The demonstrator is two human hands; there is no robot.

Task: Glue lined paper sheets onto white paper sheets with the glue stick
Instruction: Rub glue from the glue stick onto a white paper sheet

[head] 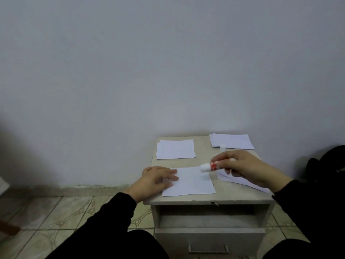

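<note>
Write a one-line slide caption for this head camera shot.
Left hand pins a sheet of paper on a small cabinet while the right hand brings an uncapped glue stick over it.

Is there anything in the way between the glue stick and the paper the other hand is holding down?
Nothing visible is in the way. The right hand holds the glue stick with its tip over the far right corner of the front sheet. The left hand presses only the sheet's left edge. The small white cap stands farther back.
</note>
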